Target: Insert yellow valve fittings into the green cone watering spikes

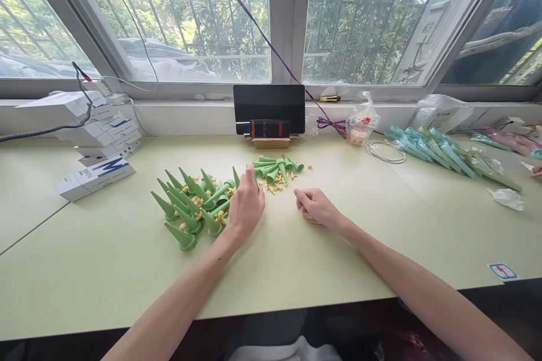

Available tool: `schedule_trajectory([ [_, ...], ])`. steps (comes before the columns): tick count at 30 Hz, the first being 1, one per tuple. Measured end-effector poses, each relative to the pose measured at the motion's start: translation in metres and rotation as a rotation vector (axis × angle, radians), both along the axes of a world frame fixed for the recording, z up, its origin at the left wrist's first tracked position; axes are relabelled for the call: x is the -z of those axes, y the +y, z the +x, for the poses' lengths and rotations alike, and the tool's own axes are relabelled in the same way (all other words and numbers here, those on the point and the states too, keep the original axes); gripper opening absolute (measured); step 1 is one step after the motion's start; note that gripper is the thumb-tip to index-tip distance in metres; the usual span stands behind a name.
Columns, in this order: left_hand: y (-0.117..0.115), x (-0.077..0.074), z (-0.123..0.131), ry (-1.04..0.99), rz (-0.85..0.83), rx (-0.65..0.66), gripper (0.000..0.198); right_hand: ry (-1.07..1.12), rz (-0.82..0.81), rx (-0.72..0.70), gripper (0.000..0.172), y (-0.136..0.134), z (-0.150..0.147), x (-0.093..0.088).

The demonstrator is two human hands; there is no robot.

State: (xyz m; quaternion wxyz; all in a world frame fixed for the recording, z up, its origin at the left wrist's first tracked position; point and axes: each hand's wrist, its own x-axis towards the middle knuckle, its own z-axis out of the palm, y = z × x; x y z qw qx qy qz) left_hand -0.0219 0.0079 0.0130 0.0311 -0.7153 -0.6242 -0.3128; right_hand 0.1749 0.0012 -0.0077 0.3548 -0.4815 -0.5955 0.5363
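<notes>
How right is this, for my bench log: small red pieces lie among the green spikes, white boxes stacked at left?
The colour is wrong: the small pieces among the green spikes are yellow, as the head view shows. White boxes are stacked at left.

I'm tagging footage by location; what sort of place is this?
Probably a small workshop: the table bears many green cones and small yellow parts, with boxes stacked at one side.

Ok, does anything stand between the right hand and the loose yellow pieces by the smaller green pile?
Nothing visible does: only tabletop shows between the right hand and the yellow pieces, which lie by the green cones. The left hand is on their other side, out of that path.
</notes>
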Motion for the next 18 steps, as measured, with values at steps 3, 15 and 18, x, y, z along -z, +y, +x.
schedule_trajectory([
  [3,0.000,0.000,-0.001,-0.052,0.082,0.037,0.053,0.005,0.008,-0.004,0.046,-0.001,0.000,0.000],
  [15,-0.016,0.012,0.015,-0.084,0.245,0.563,0.010,-0.012,0.059,0.012,0.042,0.001,-0.002,0.001],
  [18,-0.022,0.016,0.020,0.005,0.085,0.686,0.016,-0.056,0.179,0.055,0.038,0.003,-0.001,0.005],
])
